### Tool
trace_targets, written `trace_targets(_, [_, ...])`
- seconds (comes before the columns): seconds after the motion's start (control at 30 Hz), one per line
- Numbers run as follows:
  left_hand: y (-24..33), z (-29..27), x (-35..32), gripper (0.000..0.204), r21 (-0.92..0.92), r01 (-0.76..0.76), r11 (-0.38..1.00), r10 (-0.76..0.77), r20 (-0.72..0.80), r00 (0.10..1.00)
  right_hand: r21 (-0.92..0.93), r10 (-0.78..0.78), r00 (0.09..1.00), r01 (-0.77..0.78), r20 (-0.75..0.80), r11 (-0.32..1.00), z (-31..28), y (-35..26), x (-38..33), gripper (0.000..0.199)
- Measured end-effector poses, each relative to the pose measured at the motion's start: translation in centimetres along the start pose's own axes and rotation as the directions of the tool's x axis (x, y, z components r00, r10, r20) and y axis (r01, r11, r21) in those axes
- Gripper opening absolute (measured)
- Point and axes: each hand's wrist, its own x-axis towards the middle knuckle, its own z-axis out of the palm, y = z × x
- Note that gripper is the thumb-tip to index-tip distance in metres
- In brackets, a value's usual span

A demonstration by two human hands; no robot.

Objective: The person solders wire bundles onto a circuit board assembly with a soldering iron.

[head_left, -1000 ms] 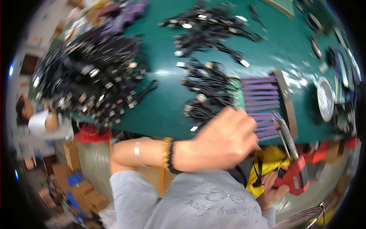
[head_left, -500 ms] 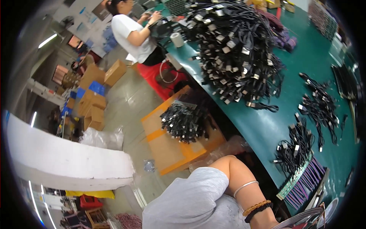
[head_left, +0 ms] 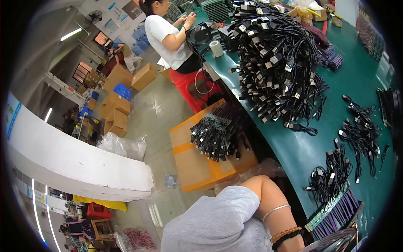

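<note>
My left arm (head_left: 275,206), in a grey sleeve with a silver bangle and dark and tan wristbands, reaches down past the lower edge, so my left hand is out of view. My right hand does not show either. Nearest the arm, at the table's front edge, is a green circuit-board strip (head_left: 325,213) with purple and black wires. Against it lies a bunch of black USB cables (head_left: 331,172). Farther right sits another loose bunch of USB cables (head_left: 361,132). A large heap of black USB cables (head_left: 279,63) covers the far part of the green table (head_left: 277,140).
A taped cardboard box (head_left: 189,161) beside the table carries more cables with boards (head_left: 216,134). A co-worker (head_left: 168,42) is by a red stool (head_left: 191,90) at the table's far end. A white pillar (head_left: 84,164) stands left; cartons (head_left: 115,119) are on the floor.
The view has shifted, so the table, heap and co-worker appear farther right. My left arm has slipped lower, with less of its wrist showing.
</note>
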Motion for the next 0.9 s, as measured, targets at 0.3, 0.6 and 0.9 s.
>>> trace_targets(0.3, [-8.0, 2.7, 1.4, 0.032, 0.183, -0.287, 0.94, 0.269, 0.121, 0.956, -0.011, -0.036, 0.988, 0.038, 0.147, 0.999, 0.4, -1.5, -0.2, 0.063])
trace_targets(0.6, [-19.1, -10.7, -2.4, 0.04, 0.945, 0.271, 0.185, -0.719, -0.058, 0.693, -0.021, -0.123, 0.959, 0.133, 0.257, 0.991, 0.1, -3.6, -0.7, 0.062])
trace_targets(0.9, [-18.9, -12.1, -2.1, 0.014, 0.864, 0.309, 0.398, -0.405, -0.137, 0.904, -0.135, -0.305, 0.932, 0.334, 0.193, 0.933, -1.6, -8.2, -5.4, 0.061])
